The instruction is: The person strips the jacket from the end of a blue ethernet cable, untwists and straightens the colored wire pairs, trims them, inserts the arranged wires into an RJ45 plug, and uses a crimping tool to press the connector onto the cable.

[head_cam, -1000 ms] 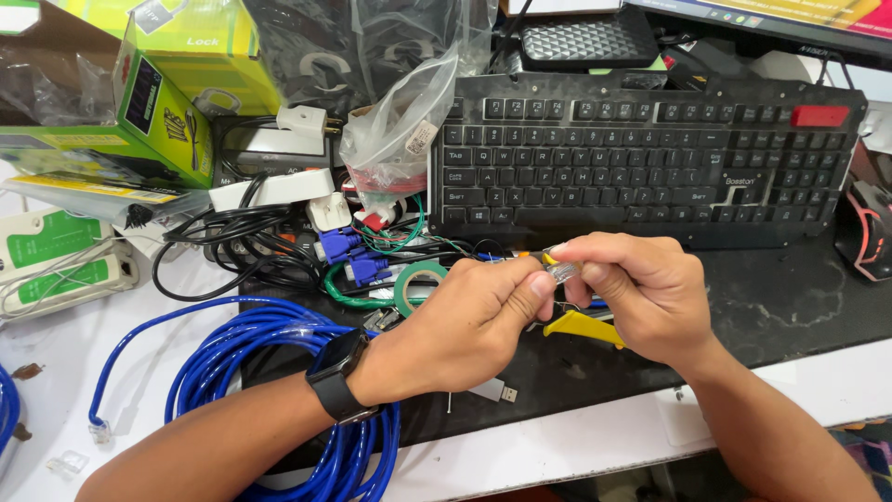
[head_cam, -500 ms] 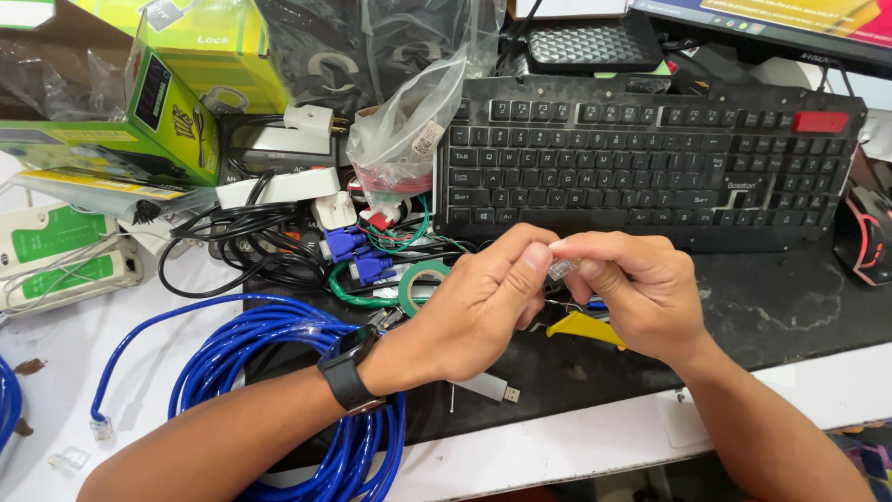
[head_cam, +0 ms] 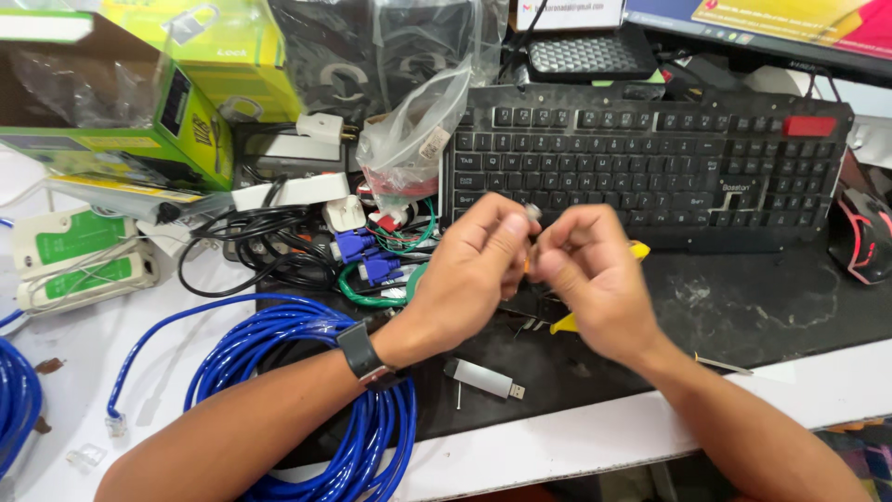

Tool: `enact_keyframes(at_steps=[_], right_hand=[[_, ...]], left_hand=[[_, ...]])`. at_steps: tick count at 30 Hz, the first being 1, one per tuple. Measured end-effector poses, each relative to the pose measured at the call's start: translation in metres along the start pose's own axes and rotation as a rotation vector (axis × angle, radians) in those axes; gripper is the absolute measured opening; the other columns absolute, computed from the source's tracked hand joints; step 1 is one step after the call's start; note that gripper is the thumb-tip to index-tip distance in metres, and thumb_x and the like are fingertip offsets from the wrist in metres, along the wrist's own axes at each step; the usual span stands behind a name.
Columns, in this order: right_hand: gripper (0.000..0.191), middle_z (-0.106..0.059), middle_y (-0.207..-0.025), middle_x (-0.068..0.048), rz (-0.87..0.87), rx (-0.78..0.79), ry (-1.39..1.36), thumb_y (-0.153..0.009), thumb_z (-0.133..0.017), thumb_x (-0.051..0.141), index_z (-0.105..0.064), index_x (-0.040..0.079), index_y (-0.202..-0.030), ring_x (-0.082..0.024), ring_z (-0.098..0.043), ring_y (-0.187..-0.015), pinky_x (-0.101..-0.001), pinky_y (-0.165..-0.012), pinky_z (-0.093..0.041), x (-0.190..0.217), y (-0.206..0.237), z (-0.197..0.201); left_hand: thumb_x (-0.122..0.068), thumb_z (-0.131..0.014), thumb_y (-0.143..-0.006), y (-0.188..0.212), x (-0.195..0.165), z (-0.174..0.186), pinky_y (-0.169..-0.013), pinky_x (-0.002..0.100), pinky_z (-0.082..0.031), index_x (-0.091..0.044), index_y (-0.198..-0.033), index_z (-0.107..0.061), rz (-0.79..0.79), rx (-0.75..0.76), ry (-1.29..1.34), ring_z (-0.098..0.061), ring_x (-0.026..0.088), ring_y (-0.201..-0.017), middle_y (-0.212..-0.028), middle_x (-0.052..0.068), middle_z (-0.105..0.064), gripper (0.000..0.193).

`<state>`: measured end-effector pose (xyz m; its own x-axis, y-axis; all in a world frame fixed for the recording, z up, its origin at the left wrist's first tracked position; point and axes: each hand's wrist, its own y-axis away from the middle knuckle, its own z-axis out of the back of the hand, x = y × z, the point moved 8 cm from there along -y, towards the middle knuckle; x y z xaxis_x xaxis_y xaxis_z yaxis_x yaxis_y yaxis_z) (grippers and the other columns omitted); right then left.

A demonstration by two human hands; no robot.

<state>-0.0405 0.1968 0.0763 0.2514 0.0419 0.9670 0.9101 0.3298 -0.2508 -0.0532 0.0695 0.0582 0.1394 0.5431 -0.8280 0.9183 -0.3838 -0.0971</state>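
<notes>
Small connector piece [head_cam: 532,212] is pinched up between both hands, held above the black mat [head_cam: 743,307] just in front of the keyboard [head_cam: 650,167]. It's too tiny and blurry to say exactly what it is. Left hand [head_cam: 469,270] has its grip closed tight, fingertips on the piece, with a dark smartwatch [head_cam: 362,355] on the wrist. Right hand [head_cam: 595,279] is pinched shut too, meeting the left right at the piece, a bit of orange showing between them. Under the hands a yellow-handled tool [head_cam: 567,323] lies on the mat, and a silver USB stick [head_cam: 483,378] lies near the left wrist. Blue network cable [head_cam: 279,344] is coiled on the worktop [head_cam: 576,437] under the left forearm, with a green and white cable tester [head_cam: 79,260] well off to the left.
</notes>
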Motion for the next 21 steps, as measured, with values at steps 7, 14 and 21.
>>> enact_keyframes(at_steps=[7,14,21], right_hand=[[0.019,-0.058,-0.104,-0.009,-0.185,-0.051,-0.138,-0.1,-0.064,-0.002,-0.046,0.002,-0.103,-0.014,-0.061,-0.099,-0.0329,-0.094,-0.054,-0.023,0.007,-0.028],[0.02,-0.063,-0.106,-0.011,-0.318,-0.113,-0.447,-0.093,-0.066,-0.001,-0.047,0.003,-0.102,-0.018,-0.068,-0.093,-0.0398,-0.085,-0.062,-0.023,0.004,-0.052],[0.023,-0.062,-0.102,-0.009,-0.205,-0.113,-0.395,-0.091,-0.07,-0.006,-0.051,0.001,-0.102,-0.016,-0.067,-0.091,-0.0353,-0.081,-0.06,-0.004,-0.002,-0.071]], left_hand=[[-0.023,-0.048,-0.113,-0.001,-0.011,0.011,-0.058,0.02,-0.036,-0.005,-0.114,-0.058,-0.125,-0.028,0.124,-0.039,0.004,-0.071,-0.081,-0.003,-0.043,0.021],[-0.021,-0.05,-0.109,0.012,-0.02,0.02,-0.061,0.024,-0.041,-0.006,-0.113,-0.056,-0.088,-0.116,0.327,-0.044,0.008,-0.074,-0.088,-0.001,-0.049,0.016],[-0.023,-0.049,-0.113,0.023,-0.044,0.009,-0.06,0.023,-0.04,-0.006,-0.112,-0.054,-0.134,-0.013,0.404,-0.043,0.011,-0.072,-0.083,0.002,-0.045,0.018]])
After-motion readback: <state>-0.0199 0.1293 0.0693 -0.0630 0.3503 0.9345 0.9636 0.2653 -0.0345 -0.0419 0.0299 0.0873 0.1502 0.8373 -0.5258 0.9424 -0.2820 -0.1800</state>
